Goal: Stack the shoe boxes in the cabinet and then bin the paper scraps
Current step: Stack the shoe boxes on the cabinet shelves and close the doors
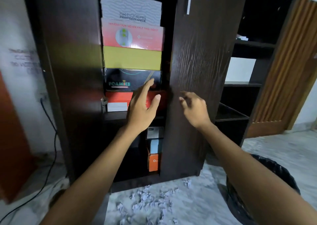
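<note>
Several shoe boxes stand stacked on a shelf inside the dark wooden cabinet (72, 70): a white box (131, 6) on top, a pink-red box (133, 36), a yellow box (132, 58), a black box (120, 79) and an orange-red box (118, 97) at the bottom. My left hand (143, 104) is open in front of the black and orange-red boxes, fingertips at the black one. My right hand (193, 109) hovers with loosely curled fingers, empty, by the edge of the cabinet door (200, 53). Paper scraps (151, 199) lie scattered on the floor below.
A black bin (267, 166) with a dark liner sits on the floor at lower right. Small boxes, one orange (153, 162), stand on the cabinet's lower shelf. Open dark shelves (243, 84) are to the right. A black cable (51, 139) hangs at left.
</note>
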